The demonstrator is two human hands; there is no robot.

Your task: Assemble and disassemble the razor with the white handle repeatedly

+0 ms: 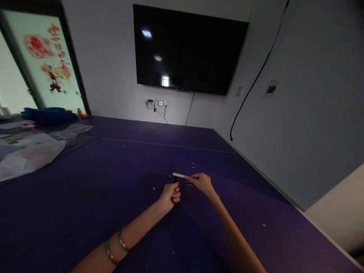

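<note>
My right hand (201,182) pinches one end of a flat, pale stick (179,175), which points left and resembles a craft stick. Just below the stick's free end, my left hand (171,192) is closed round a small dark object (175,179); its tip shows above the fingers, and its kind is too dark to make out. A short dark green piece (168,176) lies on the purple surface left of the stick. Under my right fingers sits a small dark item with light marks (189,182), partly covered by the hand.
White scraps (193,165) dot the purple tabletop (136,163). Plastic bags (31,159), papers and a blue cloth bundle (51,115) lie at the left. A television (187,49) hangs on the far wall, and a black cable (256,79) runs down the right wall.
</note>
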